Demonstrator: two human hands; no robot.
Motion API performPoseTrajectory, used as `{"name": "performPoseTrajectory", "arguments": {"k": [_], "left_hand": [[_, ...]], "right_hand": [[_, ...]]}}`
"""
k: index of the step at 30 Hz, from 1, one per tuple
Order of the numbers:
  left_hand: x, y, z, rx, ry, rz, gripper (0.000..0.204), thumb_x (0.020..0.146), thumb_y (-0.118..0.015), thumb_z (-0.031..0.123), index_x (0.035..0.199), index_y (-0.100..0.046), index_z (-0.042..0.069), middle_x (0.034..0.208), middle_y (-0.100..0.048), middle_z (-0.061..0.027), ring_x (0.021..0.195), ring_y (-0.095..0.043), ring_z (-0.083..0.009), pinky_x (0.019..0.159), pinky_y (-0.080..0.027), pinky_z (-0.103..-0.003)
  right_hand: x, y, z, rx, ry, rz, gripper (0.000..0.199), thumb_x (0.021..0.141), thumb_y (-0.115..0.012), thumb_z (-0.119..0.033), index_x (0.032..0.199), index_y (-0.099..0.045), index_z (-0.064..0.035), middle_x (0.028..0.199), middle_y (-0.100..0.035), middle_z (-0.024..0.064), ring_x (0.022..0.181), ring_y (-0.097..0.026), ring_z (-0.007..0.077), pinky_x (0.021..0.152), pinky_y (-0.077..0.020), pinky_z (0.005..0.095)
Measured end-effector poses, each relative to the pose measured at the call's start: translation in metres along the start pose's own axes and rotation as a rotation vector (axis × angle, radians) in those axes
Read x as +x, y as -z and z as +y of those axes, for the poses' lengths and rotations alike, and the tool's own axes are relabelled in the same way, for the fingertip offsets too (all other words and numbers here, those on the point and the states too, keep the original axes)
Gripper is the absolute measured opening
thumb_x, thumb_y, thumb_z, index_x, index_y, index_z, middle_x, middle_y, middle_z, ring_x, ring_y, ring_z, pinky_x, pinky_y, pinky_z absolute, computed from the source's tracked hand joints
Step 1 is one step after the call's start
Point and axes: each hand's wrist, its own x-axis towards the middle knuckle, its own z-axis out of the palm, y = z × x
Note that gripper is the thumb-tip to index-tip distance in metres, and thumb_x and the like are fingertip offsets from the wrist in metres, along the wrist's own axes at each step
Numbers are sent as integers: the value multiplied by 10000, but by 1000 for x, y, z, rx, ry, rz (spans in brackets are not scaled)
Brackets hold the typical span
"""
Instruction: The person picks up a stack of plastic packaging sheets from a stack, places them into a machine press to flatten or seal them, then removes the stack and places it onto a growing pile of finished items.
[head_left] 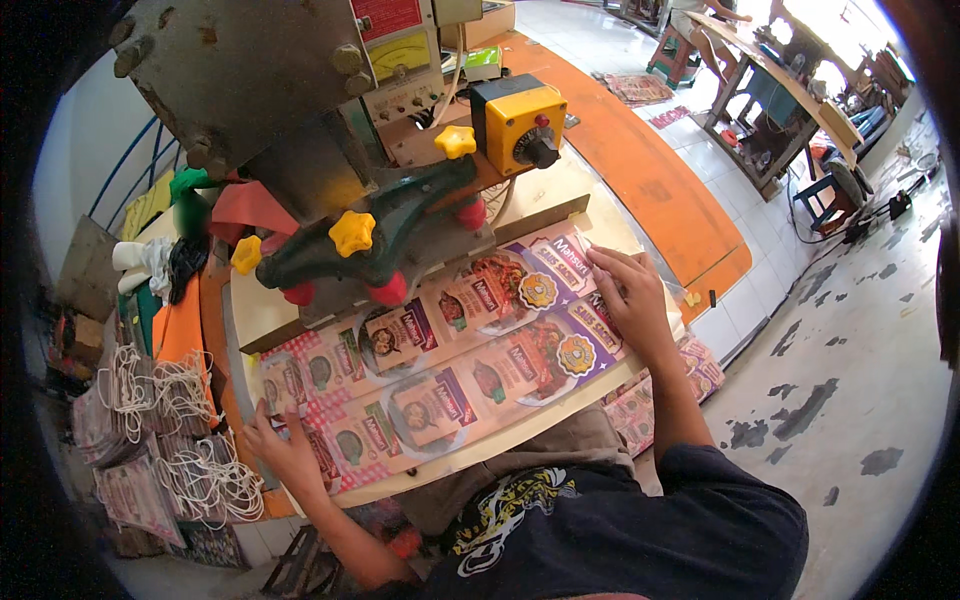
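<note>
Two printed plastic sheets (470,395), with pink check and food pictures, lie side by side on the pale board of a press. My left hand (285,452) is at their left end, thumb and fingers apart, fingertips touching the sheet edge. My right hand (635,300) pinches the far right corner of the upper sheet, its fingers bent over the edge. Behind the sheets runs a metal guide bar (545,218). The press head (385,235), dark green with yellow star knobs and red feet, stands just over the upper sheet's far edge.
A yellow control box (525,135) with a black knob sits behind the press on the orange table (690,225). To the left are stacked printed bags with white cord handles (205,480). More printed sheets (690,380) lie by my right elbow. Another person (705,45) is at a far bench.
</note>
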Motion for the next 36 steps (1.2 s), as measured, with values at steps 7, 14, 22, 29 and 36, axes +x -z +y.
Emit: {"name": "performPoseTrajectory", "arguments": {"k": [7, 14, 22, 29, 36], "left_hand": [[2, 3, 4, 68, -132, -36, 426, 1053, -582, 322, 1435, -639, 143, 1069, -476, -162, 1048, -483, -360, 968, -421, -512], [0, -3, 3, 119, -160, 18, 403, 1039, -573, 234, 1414, -646, 105, 1368, -552, -168, 1215, -486, -383, 1052, -422, -521], [1, 0, 6, 35, -156, -29, 402, 1052, -555, 254, 1385, -655, 50, 1392, -599, -176, 1258, -497, -388, 1084, -412, -525], [2, 3, 10, 41, -167, -43, 452, 1055, -522, 282, 1438, -612, 59, 1372, -610, -226, 1255, -522, -424, 1102, -385, -510], [1, 2, 7, 49, -181, -19, 414, 1043, -537, 224, 1408, -634, 56, 1364, -617, -214, 1257, -524, -406, 1089, -405, -503]], "right_hand": [[-1, 1, -2, -8, -6, -2, 270, 972, -647, -181, 1194, -759, -75, 1237, -743, 77, 917, -583, 282, 897, -508, 379], [-1, 2, -1, 2, -7, -8, 272, 978, -641, -187, 1196, -756, -71, 1245, -739, 80, 938, -581, 286, 915, -503, 383], [-1, 3, -2, 14, -8, -1, 268, 970, -651, -186, 1188, -760, -73, 1240, -742, 76, 934, -577, 284, 910, -501, 382], [-1, 4, 2, 21, 8, 12, 265, 959, -659, -183, 1177, -766, -77, 1235, -745, 71, 925, -583, 283, 907, -504, 380], [1, 2, 0, 28, 0, 11, 265, 957, -662, -182, 1178, -766, -80, 1231, -745, 75, 935, -592, 285, 908, -508, 378]]}}
